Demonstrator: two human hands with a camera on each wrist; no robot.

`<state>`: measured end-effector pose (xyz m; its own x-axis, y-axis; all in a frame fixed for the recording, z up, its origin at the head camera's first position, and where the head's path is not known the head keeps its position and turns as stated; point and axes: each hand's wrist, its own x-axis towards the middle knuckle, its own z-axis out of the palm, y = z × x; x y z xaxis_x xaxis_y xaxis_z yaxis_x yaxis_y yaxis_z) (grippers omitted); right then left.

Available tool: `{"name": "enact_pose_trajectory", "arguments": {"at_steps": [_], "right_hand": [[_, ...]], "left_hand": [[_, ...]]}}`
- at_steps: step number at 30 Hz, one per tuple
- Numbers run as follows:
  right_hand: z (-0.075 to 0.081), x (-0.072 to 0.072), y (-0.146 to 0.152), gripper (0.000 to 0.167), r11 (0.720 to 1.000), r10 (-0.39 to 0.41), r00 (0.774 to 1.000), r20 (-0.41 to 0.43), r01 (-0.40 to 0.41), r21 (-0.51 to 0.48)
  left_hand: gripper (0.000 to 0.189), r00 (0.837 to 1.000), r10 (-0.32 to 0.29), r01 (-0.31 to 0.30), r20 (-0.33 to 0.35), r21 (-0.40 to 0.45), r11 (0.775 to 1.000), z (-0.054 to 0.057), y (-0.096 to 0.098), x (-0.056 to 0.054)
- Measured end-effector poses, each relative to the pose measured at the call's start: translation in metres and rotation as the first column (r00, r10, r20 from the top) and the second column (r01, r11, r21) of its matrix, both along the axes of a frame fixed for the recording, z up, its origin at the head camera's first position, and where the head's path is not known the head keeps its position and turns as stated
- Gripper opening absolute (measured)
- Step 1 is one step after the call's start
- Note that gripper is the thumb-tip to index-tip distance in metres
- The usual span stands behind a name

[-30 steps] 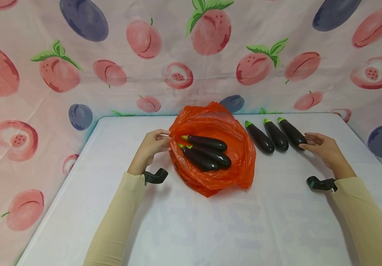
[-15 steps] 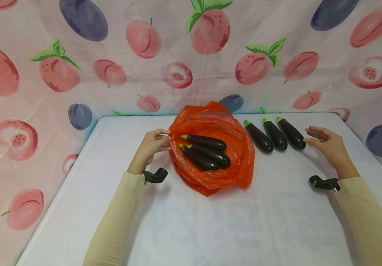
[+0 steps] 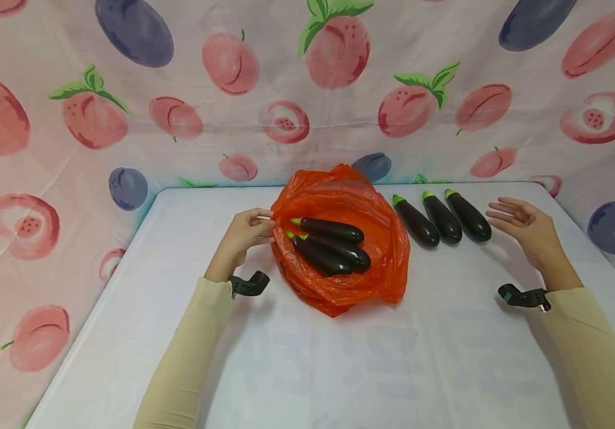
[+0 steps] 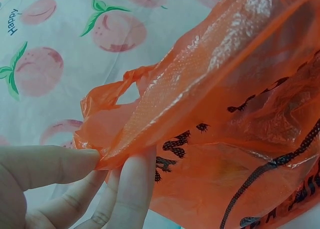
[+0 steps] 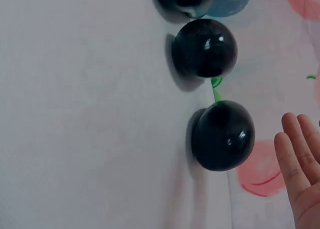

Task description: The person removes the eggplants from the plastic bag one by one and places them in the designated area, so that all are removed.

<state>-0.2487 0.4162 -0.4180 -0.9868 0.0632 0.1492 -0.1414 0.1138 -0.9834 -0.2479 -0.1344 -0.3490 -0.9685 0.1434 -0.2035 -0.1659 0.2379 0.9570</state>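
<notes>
With thumb and fingers my left hand (image 3: pixel 240 238) pinches the left edge of an orange-red plastic bag (image 3: pixel 339 298). Its thumb (image 4: pixel 55 166) and fingertips grip the crumpled bag edge in the left wrist view. Three dark purple eggplants lie in the open bag, the uppermost eggplant (image 3: pixel 334 230) apart from the two below. To the right of the bag, three more eggplants rest side by side on the table. Nearest my right hand (image 3: pixel 527 232) is the rightmost eggplant (image 3: pixel 469 217). That hand holds nothing, its fingers extended just right of the eggplant's rounded end.
A white-covered table (image 3: pixel 371 369) lies under everything. Behind it and along the left hangs a pink cloth (image 3: pixel 178 161) printed with fruit. Another eggplant (image 3: pixel 443 220) and the leftmost eggplant (image 3: pixel 417 223) of the row stand between the bag and my right hand.
My right hand has let go of the rightmost eggplant and drawn slightly back and right, its fingers straightening. The left hand still pinches the bag edge in the same spot.
</notes>
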Motion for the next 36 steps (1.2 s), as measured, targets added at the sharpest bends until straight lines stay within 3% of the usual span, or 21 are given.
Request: {"name": "enact_pose_trajectory", "arguments": {"at_steps": [6, 9, 14, 23, 28, 36], "right_hand": [[0.023, 0.013, -0.027, 0.051, 0.999, 0.037, 0.998, -0.057, -0.038, -0.019], [0.033, 0.018, -0.04, 0.047, 0.991, 0.088, 0.993, -0.084, -0.096, -0.089], [0.049, 0.024, -0.057, 0.045, 0.983, 0.16, 0.979, -0.124, -0.17, -0.074], [0.061, 0.024, -0.075, 0.044, 0.964, 0.261, 0.955, -0.137, -0.265, -0.012], [0.068, 0.023, -0.087, 0.043, 0.953, 0.298, 0.949, -0.103, -0.289, 0.09], [0.075, 0.019, -0.108, 0.042, 0.914, 0.277, 0.961, -0.007, -0.261, 0.31]], "left_hand": [[0.035, 1.0, -0.002, 0.002, -0.007, 0.002, 1.0, -0.001, -0.001, -0.001], [0.035, 1.0, -0.003, 0.003, -0.009, -0.002, 1.0, -0.001, -0.001, -0.001], [0.034, 1.0, -0.005, 0.005, -0.012, -0.005, 1.0, -0.001, -0.001, -0.001], [0.034, 1.0, -0.004, 0.004, -0.009, -0.006, 1.0, -0.001, -0.001, -0.001], [0.034, 1.0, -0.007, 0.007, -0.008, 0.0, 1.0, -0.001, -0.001, -0.002], [0.035, 1.0, -0.002, 0.002, -0.01, 0.001, 1.0, -0.002, -0.001, -0.002]]}}
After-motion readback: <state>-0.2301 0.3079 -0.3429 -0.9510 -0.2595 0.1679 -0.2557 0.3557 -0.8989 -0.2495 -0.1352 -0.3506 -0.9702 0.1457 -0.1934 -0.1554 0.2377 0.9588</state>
